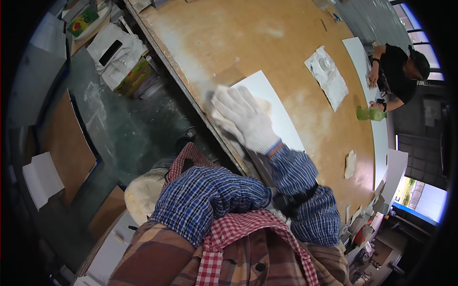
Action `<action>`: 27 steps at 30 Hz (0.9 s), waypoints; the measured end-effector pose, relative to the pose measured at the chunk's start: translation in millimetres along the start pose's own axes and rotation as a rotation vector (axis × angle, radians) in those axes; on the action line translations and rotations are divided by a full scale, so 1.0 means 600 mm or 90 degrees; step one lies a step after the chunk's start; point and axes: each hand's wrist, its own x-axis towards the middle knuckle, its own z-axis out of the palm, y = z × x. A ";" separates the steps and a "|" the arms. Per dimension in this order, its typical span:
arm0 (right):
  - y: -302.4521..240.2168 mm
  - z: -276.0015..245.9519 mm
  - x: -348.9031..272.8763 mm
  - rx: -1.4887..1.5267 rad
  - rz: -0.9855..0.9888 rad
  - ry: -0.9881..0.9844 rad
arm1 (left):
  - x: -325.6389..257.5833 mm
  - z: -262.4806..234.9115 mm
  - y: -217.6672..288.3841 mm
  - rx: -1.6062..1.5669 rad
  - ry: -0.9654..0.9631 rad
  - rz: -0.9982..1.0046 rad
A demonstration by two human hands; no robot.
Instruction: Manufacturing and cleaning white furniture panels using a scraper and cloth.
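My right hand (245, 117), in a white knitted glove, lies over a cream cloth (264, 106) and presses it onto a long white panel (286, 125). The fingers point to the far left, and the cloth shows on both sides of them. The panel lies along the near edge of a tan worktable (214, 45). My left arm, in a blue checked sleeve (214, 190), crosses in front of my body. Its hand is almost wholly hidden behind my right forearm, so its fingers cannot be seen.
A co-worker (400, 71) in black leans over another white strip (380, 143) at the table's far side, near a green bottle (371, 113). A cloth with a small clear container (325, 64) lies between us. Boxes with a phone (110, 52) stand at left, beyond a floor gap.
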 end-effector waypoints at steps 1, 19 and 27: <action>-0.002 0.022 0.031 0.014 -0.018 0.001 | -0.007 -0.003 -0.003 -0.005 -0.011 -0.020; -0.002 -0.013 -0.007 -0.076 -0.004 0.085 | -0.030 0.052 -0.028 0.116 0.104 0.092; 0.042 0.002 -0.018 -0.093 0.276 0.090 | -0.037 0.152 -0.108 0.128 0.166 0.155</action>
